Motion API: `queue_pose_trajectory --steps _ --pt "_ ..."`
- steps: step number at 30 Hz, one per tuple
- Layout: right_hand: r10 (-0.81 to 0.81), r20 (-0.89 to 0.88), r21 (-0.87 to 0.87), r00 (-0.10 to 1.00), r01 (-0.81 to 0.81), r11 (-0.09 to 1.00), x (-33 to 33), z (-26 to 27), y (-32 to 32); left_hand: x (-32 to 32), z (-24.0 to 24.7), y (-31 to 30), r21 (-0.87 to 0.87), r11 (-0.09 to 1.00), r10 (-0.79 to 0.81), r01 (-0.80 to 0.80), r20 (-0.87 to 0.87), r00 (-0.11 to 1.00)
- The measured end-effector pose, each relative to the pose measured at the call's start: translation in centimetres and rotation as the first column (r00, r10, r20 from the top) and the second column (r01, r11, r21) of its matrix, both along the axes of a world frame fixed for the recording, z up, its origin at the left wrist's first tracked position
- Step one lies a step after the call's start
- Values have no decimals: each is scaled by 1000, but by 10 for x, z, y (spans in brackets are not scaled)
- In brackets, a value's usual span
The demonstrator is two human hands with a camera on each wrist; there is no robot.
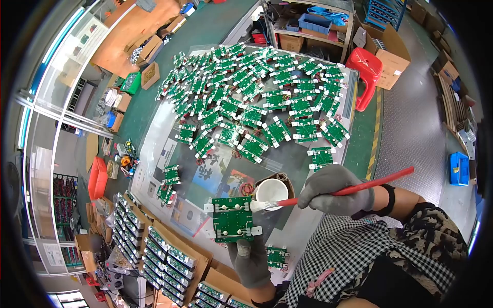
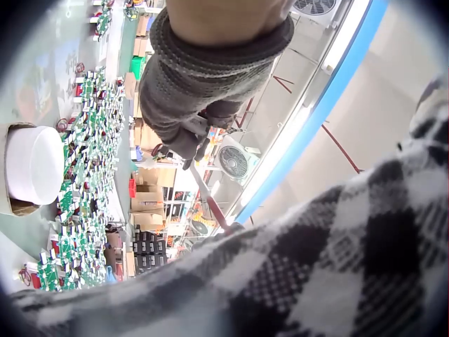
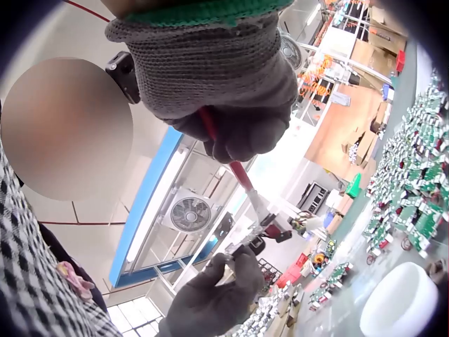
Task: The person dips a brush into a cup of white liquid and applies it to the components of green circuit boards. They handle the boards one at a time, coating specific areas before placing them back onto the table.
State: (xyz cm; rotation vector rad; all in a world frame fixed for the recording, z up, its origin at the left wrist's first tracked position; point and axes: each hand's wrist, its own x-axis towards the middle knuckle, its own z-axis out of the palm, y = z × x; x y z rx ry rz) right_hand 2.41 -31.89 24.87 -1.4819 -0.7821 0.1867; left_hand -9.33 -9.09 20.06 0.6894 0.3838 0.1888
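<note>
My left hand (image 1: 250,263) grips 1 green board (image 1: 232,222) by its lower edge, near the white tub (image 1: 271,190); right hand (image 1: 335,191) holds 1 red brush (image 1: 359,187), tip at board corner. Board looks light, stiff, fragile: take edges.

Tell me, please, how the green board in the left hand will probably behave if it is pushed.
The green board is likely stiff: the left hand grips it near one edge, and no sag shows. The white tabs sticking out at its sides might catch on things or bend.
</note>
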Motion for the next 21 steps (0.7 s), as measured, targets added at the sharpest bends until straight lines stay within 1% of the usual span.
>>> queue_pose_trajectory --steps 1,3,5,7,9,10,12,14,16,17,18,19,20,21 --pt "-2 1 -1 1000 2 1000 0 2 -2 -1 -1 1 18 1000 8 -8 -8 1000" --pt "40 -51 -35 998 -42 999 0 6 -8 -1 -1 1 27 1000 7 -6 -24 1000" --pt "28 -23 -34 999 -29 999 1 8 -10 0 0 0 37 999 4 -3 -40 999" --pt "15 6 -33 1000 -15 999 1 8 -7 2 1 -1 42 999 13 -14 31 999" --pt "12 4 66 1000 -12 998 0 8 0 3 6 -4 53 999 3 -5 33 999" --pt "5 5 68 1000 -5 998 0 8 -2 4 9 -5 67 998 -5 3 34 999" --pt "30 -182 -7 983 -31 999 1 9 -9 4 7 -5 74 997 -14 11 34 999" --pt "1 -207 -12 978 -4 1000 2 12 -23 5 1 -5 77 997 -25 22 37 999" --pt "-143 -288 -51 947 134 990 1 14 -43 9 -5 -7 77 991 -103 105 -28 994" --pt "-225 -319 -20 921 231 973 0 13 -51 14 -8 -14 28 973 -226 228 -41 973" --pt "-232 -313 -26 921 235 972 -2 13 -58 21 -10 -26 -24 939 -343 342 -48 938" --pt "-298 -336 4 893 318 948 -3 15 -65 28 -13 -43 -16 904 -428 428 -61 902" --pt "-360 -361 33 860 398 917 -3 16 -69 32 -37 -55 -134 832 -552 538 -116 826" --pt "-395 -342 38 853 432 901 -4 19 -73 41 -46 -79 -204 794 -595 573 -64 801"
